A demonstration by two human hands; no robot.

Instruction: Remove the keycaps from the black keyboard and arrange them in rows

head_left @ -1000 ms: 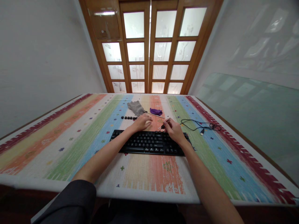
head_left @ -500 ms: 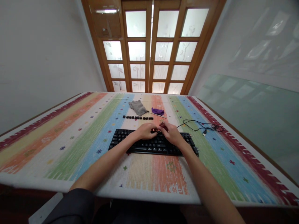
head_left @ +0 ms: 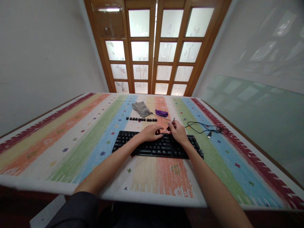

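A black keyboard (head_left: 144, 152) lies on the striped tablecloth in front of me. My left hand (head_left: 151, 133) rests over the keyboard's back rows, its thumb and index finger apart, with nothing visible between them. Just to the right, my right hand (head_left: 178, 131) is closed around a small slim tool (head_left: 174, 120) whose shiny metal end sticks up above the fingers. The tool's lower end points down at the top row of keys, between both hands. Its exact kind is too small to make out. Behind the keyboard stands a row of loose black keycaps (head_left: 142, 119).
A grey cloth (head_left: 142, 109) and a purple cloth (head_left: 161, 113) lie beyond the keycaps, with a thin rod (head_left: 161, 117) beside them. The keyboard's black cable (head_left: 206, 126) is coiled at the right, ending in a USB plug (head_left: 209, 135). The striped tablecloth (head_left: 95, 136) covers the table.
My hands have moved slightly apart. The right hand has turned upward, so the tool's metal end now shows above its fingers. The keyboard stays in place.
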